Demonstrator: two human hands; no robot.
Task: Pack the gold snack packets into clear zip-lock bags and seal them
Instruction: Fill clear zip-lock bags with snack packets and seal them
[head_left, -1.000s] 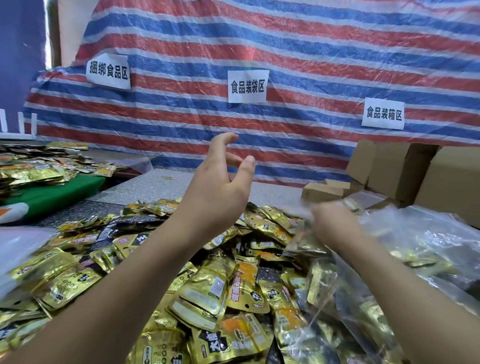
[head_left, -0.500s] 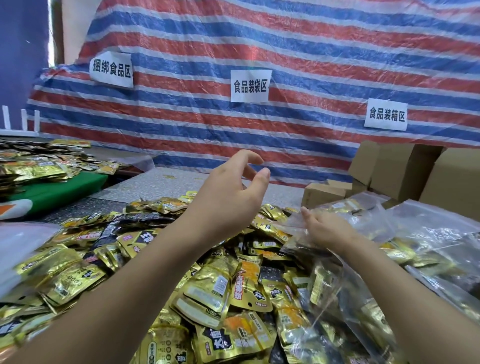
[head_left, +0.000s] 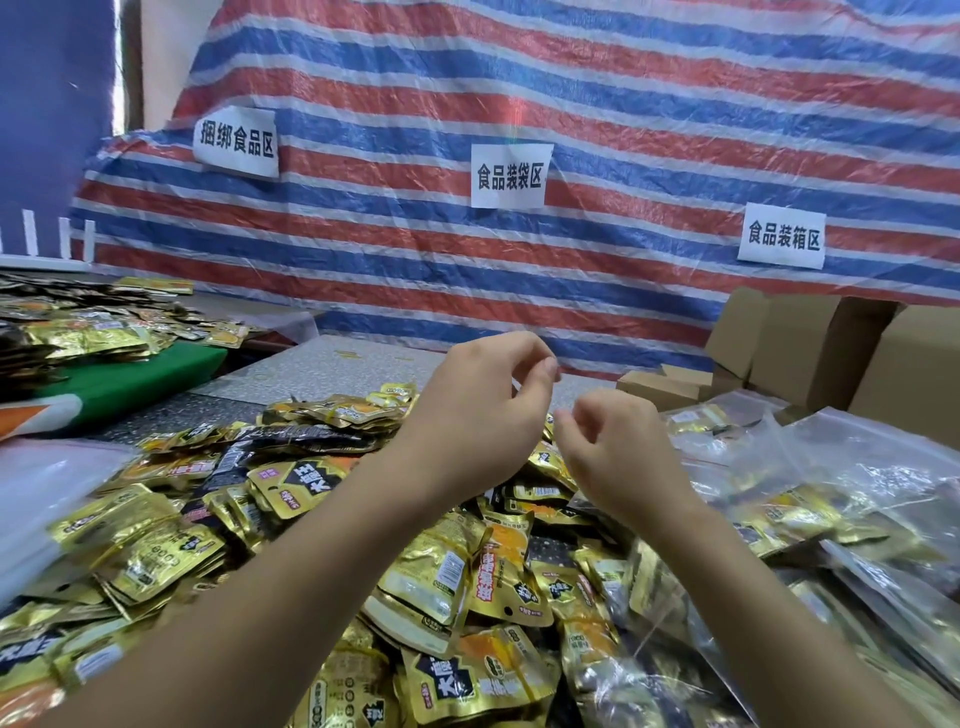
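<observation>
- The left hand (head_left: 470, 410) is raised above the heap of gold packets (head_left: 457, 566), its fingers curled over and the thumb tip meeting the forefinger; whether anything thin is pinched between them cannot be told.
- The right hand (head_left: 621, 457) sits just beside it and a little lower, fingers curled inward; it may be pinching the top edge of a clear bag (head_left: 670, 613) that hangs below its wrist, but the film is too clear to be sure of contact.
- That clear bag already has gold packets in it; its mouth and zip strip are hard to make out against the heap.
- Loose gold packets lie under and around both forearms, spreading to the left of the left hand.
- To the right of the right hand lies a pile of filled clear bags (head_left: 841, 499), cut off by the picture's edge.
- Beyond the hands is a bare stretch of speckled table (head_left: 332, 371), then a striped tarp (head_left: 571, 104) with three paper signs.
- Cardboard boxes (head_left: 810, 353) stand past the right hand, near the tarp.
- Far left of the left hand, more packets lie on a green surface (head_left: 130, 374).
</observation>
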